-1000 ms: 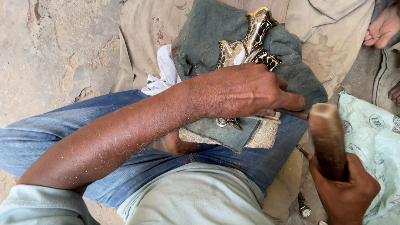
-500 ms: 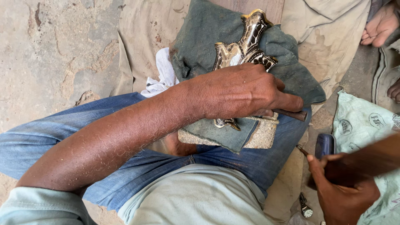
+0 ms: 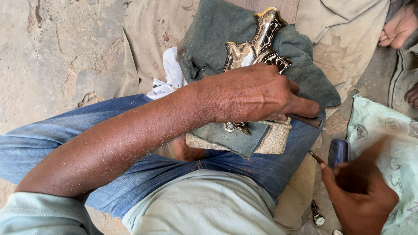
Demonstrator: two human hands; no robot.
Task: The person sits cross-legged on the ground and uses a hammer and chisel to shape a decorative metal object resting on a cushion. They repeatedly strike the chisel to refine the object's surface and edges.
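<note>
My left hand (image 3: 257,93) reaches across my lap and is closed on a dark metal punch (image 3: 307,120), whose end sticks out to the right. Under the hand lies an ornate brass-and-black metal piece (image 3: 263,37) on a dark green cloth (image 3: 209,39). Cloth and piece rest on a pale rough block (image 3: 278,140) on my blue-jeaned thigh. Low at the right, my right hand (image 3: 361,198) grips a wooden mallet (image 3: 374,150). The mallet is blurred by motion and slants up to the right.
A white rag (image 3: 172,74) pokes out left of the green cloth. A dark blue oblong object (image 3: 338,152) and a thin rod (image 3: 316,157) lie by my right hand, a small metal item (image 3: 318,217) below. A pale printed sack (image 3: 392,130) covers the right. Another person's foot (image 3: 398,26) shows top right.
The mallet stood upright a second ago, then swung down and sideways; it is now a blur near my right hand. My left hand has stayed on the punch and metal piece.
</note>
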